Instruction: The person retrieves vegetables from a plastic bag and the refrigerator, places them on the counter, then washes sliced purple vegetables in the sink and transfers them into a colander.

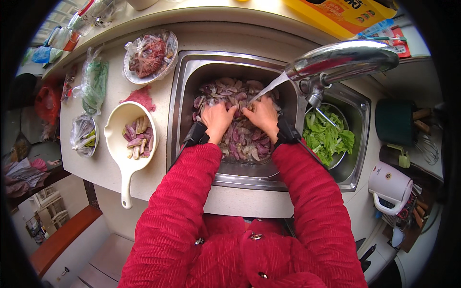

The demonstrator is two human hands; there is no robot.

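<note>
Many purple and pale vegetable slices (241, 135) lie in water in the stainless steel sink basin (288, 158). My left hand (219, 117) and my right hand (262, 114) are down among the slices, side by side with thumbs towards each other. Their fingertips are hidden by slices and water, so whether they grip any is unclear. Water runs from the chrome faucet (342, 61) beside my right hand. On the counter to the left, a cream plastic ladle (117, 151) holds more such slices (138, 138).
Leafy greens (327, 133) fill a metal bowl in the right basin. Left of the sink stand a bowl with bagged red meat (147, 55), a green plastic bag (94, 82) and a smaller bagged bowl (84, 136). A white electric kettle (390, 185) stands at right.
</note>
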